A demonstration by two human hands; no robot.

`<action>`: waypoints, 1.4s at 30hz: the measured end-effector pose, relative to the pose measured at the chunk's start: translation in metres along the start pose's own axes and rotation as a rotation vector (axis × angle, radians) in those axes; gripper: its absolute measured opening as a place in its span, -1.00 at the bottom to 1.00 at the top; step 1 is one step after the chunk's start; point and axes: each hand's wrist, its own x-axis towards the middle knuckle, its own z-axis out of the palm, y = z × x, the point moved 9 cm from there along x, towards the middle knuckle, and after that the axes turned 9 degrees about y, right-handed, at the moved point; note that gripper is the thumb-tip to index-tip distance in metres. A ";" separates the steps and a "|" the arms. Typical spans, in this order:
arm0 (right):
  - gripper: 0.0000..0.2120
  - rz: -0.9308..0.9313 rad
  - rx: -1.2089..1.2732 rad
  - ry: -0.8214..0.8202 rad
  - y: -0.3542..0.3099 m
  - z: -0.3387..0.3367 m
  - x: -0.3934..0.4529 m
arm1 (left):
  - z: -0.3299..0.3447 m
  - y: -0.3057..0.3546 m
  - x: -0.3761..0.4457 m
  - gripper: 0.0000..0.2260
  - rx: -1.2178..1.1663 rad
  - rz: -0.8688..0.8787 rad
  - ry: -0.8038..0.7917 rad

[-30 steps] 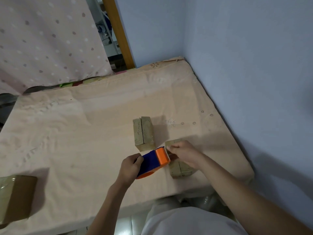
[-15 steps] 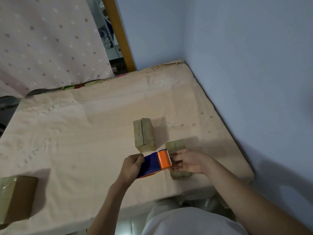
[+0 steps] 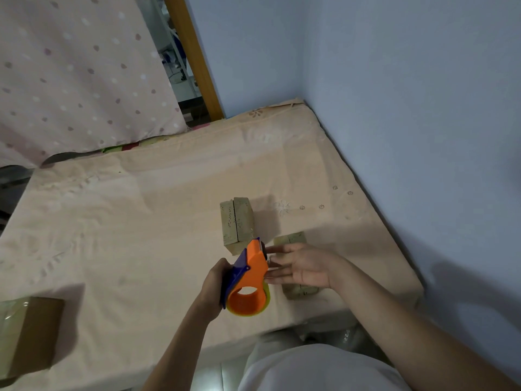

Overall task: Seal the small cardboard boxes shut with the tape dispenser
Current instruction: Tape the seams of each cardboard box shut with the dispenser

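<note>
L hand (image 3: 212,289) grips dispenser (image 3: 248,280) upright, blade end up, prob to expose tape end. R hand (image 3: 303,268) flat, fingers straight at blade, over near box (image 3: 298,290) on bed (image 3: 112,221). 2nd box (image 3: 238,222) just behind, seam untaped.

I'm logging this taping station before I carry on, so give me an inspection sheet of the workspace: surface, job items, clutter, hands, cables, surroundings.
Surface: table under a peach embroidered cloth, wrinkled.
Job's things: orange and blue tape dispenser, lifted off the cloth; small cardboard box beyond it, top seam showing no tape; second small box partly hidden under the right hand.
Clutter: larger brown box at the near left edge, glossy as if taped.
Hands: left hand grips the dispenser; right hand open, fingers straight, reaching to the dispenser's front end.
Cables: nothing seen.
Surroundings: blue wall on the right, dotted curtain, wooden post.
</note>
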 end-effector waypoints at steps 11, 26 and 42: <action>-0.84 0.119 0.051 0.133 0.011 -0.008 0.010 | 0.006 0.000 0.003 -0.80 0.012 -0.008 -0.045; -0.78 0.204 0.108 0.156 0.017 -0.012 0.010 | 0.005 0.009 0.003 -0.81 0.091 0.030 -0.068; -0.87 0.192 -0.199 0.375 0.027 -0.048 0.025 | 0.001 0.022 0.012 -0.72 0.590 0.273 0.001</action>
